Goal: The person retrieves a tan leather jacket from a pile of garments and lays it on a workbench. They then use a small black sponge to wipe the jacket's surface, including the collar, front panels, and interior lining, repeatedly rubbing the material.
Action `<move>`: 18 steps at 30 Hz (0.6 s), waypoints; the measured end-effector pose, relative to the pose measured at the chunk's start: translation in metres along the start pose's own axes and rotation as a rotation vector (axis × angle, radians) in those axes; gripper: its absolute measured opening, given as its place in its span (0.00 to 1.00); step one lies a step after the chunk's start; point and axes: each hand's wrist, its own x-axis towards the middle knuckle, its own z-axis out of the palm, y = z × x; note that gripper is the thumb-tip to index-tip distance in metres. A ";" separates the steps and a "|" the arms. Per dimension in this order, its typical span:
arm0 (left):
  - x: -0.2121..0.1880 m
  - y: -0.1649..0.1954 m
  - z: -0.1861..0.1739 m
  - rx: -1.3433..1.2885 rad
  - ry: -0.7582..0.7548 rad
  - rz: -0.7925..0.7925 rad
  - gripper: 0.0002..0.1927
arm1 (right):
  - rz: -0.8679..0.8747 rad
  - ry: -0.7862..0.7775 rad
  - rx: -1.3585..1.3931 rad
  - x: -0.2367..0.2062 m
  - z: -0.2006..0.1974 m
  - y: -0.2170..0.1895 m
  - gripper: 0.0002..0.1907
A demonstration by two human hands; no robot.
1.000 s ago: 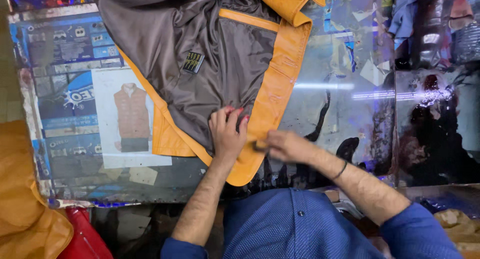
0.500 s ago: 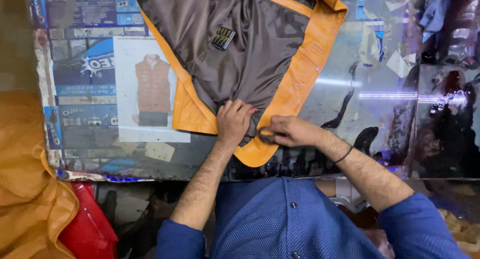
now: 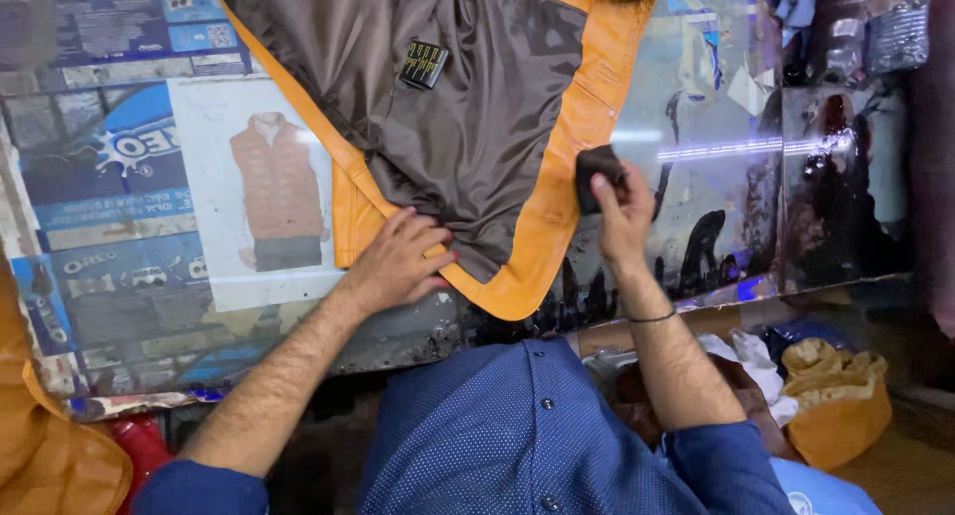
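An orange leather jacket (image 3: 587,107) lies opened on the glass-topped table (image 3: 716,206), its brown lining (image 3: 468,127) facing up with a small dark label (image 3: 424,64) sewn on it. My left hand (image 3: 398,261) lies flat on the lower corner of the jacket, fingers on the lining and orange edge. My right hand (image 3: 622,216) grips a small dark pad (image 3: 595,172) and holds it against the orange front edge of the jacket.
Under the glass lie printed sheets, one showing an orange vest (image 3: 279,192). More orange leather (image 3: 50,445) and a red item (image 3: 139,437) sit at the lower left. A tan bag (image 3: 841,401) and white cloth (image 3: 756,361) lie below the table edge at right.
My right hand has moved up and right along the jacket's orange edge, now with the dark pad visible in it. My left hand has shifted left on the corner. The camera has moved closer.
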 end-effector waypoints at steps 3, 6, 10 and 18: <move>0.005 -0.011 -0.011 0.118 0.015 0.018 0.19 | 0.306 -0.144 0.728 -0.034 0.035 0.012 0.12; 0.010 -0.001 -0.014 0.145 0.039 0.119 0.13 | 0.353 -0.119 0.916 -0.042 0.056 0.021 0.15; -0.020 0.039 -0.018 0.177 -0.074 0.236 0.09 | 0.332 -0.003 1.100 -0.045 0.065 0.021 0.16; -0.054 0.080 0.007 0.202 -0.238 -0.094 0.13 | 0.283 0.052 1.071 -0.079 0.074 0.006 0.15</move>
